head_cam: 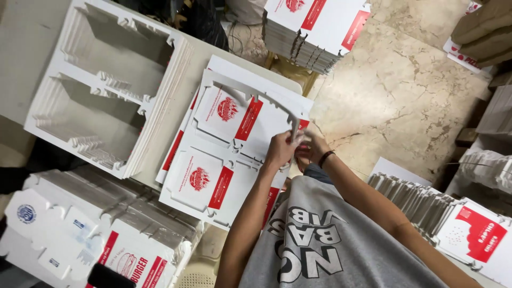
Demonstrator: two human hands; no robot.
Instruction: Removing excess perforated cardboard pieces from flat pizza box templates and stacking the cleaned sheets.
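Cardboard frame scrap, the white die-cut skeleton, is lifted at its right end off the printed box blanks and runs up and to the left away from the hands, long axis slanting along the stack beneath it. Starting at the far left: a tall stack of white leftover frames with two big rectangular cut-outs sits on the pale surface, edges toothed and slightly ragged, plain matte board. Below it, flat white cartons with small blue marks and a red-striped one lie fanned in the lower left corner. Moving to the middle, the blanks are smooth white card with red panels and round red emblems, lying flat, a few sheets thick, corners overhanging the surface edge. Now the hands: left hand is closed on the frame's thin strip, fingers curled round it, and it's the nearer one to the sheet. Right hand, black band at the wrist, sits touching the left, fingers pinched at the same corner, though exactly what it grips is partly hidden. Both are directly at the frame's right end, so the rest of it stretches leftward from them. Up top, another pile of red-and-white blanks rests above a marbled stone floor; at far right, more folded white boxes stand on edge in a row.
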